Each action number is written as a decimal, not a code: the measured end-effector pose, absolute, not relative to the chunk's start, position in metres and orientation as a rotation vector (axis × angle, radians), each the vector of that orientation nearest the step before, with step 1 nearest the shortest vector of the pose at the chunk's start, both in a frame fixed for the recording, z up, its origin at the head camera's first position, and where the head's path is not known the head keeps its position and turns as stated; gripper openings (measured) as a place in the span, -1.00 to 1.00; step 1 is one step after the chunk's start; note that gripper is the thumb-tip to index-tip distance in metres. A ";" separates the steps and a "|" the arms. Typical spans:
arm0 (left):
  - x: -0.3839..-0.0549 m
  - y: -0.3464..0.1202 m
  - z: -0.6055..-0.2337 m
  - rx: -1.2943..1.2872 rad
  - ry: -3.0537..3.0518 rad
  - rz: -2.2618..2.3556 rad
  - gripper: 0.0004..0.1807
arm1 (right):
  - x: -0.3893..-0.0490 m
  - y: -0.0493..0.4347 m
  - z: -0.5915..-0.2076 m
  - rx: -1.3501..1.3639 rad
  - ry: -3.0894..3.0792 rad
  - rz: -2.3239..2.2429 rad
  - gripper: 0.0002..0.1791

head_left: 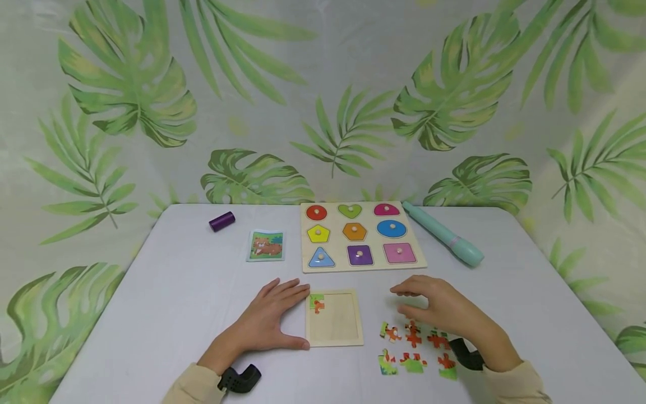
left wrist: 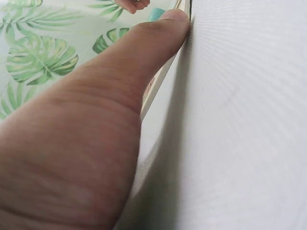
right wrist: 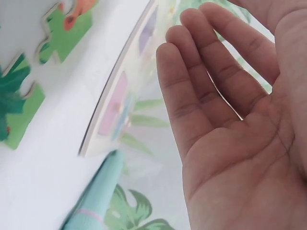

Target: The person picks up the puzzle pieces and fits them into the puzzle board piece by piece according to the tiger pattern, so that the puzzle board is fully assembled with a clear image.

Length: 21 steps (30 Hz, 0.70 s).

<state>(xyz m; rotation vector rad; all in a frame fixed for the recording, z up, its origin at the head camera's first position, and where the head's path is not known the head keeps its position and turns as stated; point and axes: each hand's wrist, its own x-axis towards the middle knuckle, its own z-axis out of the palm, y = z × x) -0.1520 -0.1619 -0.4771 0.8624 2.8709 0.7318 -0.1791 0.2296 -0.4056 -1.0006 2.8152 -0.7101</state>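
A square wooden puzzle tray (head_left: pixel 338 328) lies in front of me, with one orange and green jigsaw piece (head_left: pixel 317 303) in its upper left corner. My left hand (head_left: pixel 264 321) rests at the tray's left side, its thumb and fingertips touching the edge, fingers fairly straight. To the right, my right hand (head_left: pixel 438 303) hovers above the table with loosely bent fingers. Its palm and fingers (right wrist: pixel 211 81) hold nothing in the right wrist view. Below it are several loose jigsaw pieces (head_left: pixel 413 335) in two rows, some partly hidden by the hand and wrist.
Behind the tray lies a wooden shape board (head_left: pixel 338 224) with colourful knobbed shapes. A teal tube-like object (head_left: pixel 439 231) slants along its right side. A small bear picture (head_left: pixel 266 246) and a purple cylinder (head_left: pixel 222 221) lie at the back left. Leaf-patterned cloth (head_left: pixel 348 129) hangs behind the table.
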 end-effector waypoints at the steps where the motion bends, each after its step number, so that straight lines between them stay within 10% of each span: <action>1: -0.152 -0.162 -0.477 0.868 2.873 0.732 0.18 | -0.179 0.231 -0.406 -0.984 2.817 -0.702 -0.64; 21: -0.152 -0.160 -0.480 0.854 2.862 0.765 0.18 | -0.178 0.256 -0.422 -0.925 2.820 -0.699 -0.58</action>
